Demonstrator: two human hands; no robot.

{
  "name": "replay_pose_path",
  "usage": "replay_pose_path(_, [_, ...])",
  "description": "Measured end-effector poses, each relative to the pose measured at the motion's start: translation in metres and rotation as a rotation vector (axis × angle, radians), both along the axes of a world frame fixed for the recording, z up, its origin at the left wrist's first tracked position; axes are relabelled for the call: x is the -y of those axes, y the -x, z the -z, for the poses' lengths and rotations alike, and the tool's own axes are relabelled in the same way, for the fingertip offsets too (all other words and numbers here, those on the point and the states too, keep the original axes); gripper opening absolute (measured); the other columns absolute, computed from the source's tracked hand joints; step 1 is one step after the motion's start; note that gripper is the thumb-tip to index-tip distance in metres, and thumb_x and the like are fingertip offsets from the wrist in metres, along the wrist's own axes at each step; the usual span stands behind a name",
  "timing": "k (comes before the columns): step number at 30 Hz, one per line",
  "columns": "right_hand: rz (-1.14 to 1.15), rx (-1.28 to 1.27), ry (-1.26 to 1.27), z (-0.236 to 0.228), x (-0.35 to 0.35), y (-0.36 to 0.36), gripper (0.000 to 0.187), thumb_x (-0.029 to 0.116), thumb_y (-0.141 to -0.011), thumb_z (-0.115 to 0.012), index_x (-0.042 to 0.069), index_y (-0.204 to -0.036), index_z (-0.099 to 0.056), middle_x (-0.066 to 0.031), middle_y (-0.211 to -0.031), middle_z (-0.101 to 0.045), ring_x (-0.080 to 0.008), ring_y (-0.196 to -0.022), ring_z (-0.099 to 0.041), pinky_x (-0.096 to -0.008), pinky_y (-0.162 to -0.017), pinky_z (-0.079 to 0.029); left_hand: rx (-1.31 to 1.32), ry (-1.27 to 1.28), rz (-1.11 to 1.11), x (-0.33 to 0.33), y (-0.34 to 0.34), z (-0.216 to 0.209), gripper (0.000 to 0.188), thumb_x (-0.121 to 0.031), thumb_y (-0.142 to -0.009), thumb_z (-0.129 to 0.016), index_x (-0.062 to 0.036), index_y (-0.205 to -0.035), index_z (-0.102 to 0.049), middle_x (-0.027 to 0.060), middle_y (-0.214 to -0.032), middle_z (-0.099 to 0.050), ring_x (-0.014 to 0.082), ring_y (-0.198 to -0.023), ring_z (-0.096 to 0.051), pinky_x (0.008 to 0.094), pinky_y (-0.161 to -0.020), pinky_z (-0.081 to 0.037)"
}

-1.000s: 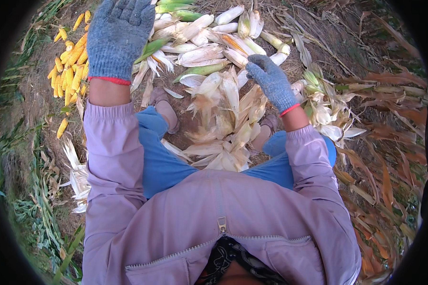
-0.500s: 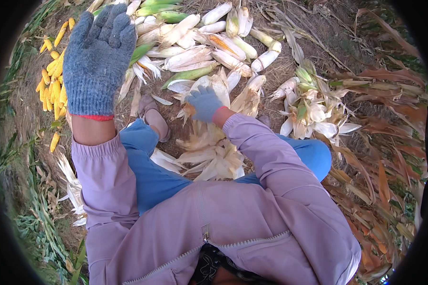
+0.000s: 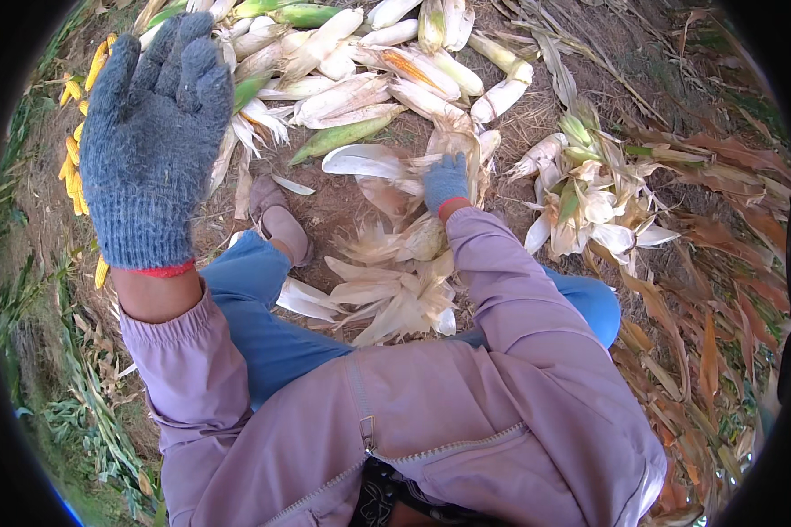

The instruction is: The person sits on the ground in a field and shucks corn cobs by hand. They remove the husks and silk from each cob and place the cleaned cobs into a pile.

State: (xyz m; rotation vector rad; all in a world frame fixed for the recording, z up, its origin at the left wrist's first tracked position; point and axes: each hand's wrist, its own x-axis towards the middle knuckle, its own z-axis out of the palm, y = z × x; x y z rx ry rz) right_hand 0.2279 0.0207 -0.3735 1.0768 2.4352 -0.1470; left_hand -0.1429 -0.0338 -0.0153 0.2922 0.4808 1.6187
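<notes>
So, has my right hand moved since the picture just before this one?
Yes. Judged against the nearest green-husked ear, your right hand has shifted rightward, toward the husk pile on the right.

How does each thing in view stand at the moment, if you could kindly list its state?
Left hand: gloved, open, nothing seen in it
Right hand: gloved, at the pale husks; whether its grip is closed cannot be told
Pale husks: peeled, loose, spread out
Yellow cobs: bare, partly hidden
Green ear: husk on, lying down
Orange-streaked ear: husk partly open
Jacket: partly unzipped
</notes>
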Motion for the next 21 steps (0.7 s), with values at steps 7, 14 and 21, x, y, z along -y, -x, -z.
replay_pose_path(7, [0.586, 0.621, 0.099, -0.026, -0.064, -0.163, 0.04, 0.031, -0.097, -0.045, 0.019, -0.131, -0.064, -0.0102, -0.141, -0.056, -0.0307, -0.138, -0.043, -0.0615, -0.114, -0.015, -0.004, 0.001, 0.041, -0.013, -0.006, 0.007, 0.044, -0.027, -0.104, -0.047, 0.0043, -0.136, -0.048, 0.0226, -0.133, -0.057, 0.0306, -0.114, -0.062, 0.044, -0.101, -0.049])
replay_pose_path(14, [0.405, 0.528, 0.756, -0.029, -0.087, -0.253, 0.084, 0.071, -0.09, -0.044, 0.006, -0.142, -0.049, -0.0185, -0.151, -0.042, -0.0294, -0.143, -0.036, -0.0389, -0.117, -0.028, 0.014, -0.021, 0.068, -0.021, -0.029, 0.005, 0.045, -0.027, -0.105, -0.044, 0.0037, -0.137, -0.047, 0.0206, -0.134, -0.057, 0.0289, -0.117, -0.061, 0.0442, -0.103, -0.048])
replay_pose_path(21, [0.766, -0.045, 0.27, -0.01, -0.127, -0.227, 0.065, 0.055, -0.093, -0.046, 0.001, -0.123, -0.064, -0.0251, -0.125, -0.062, -0.0415, -0.119, -0.057, -0.0451, -0.103, -0.043, -0.089, 0.031, 0.104, -0.027, -0.046, 0.012, 0.046, -0.028, -0.105, -0.042, 0.0033, -0.139, -0.045, 0.0192, -0.134, -0.057, 0.0269, -0.114, -0.061, 0.043, -0.101, -0.048])
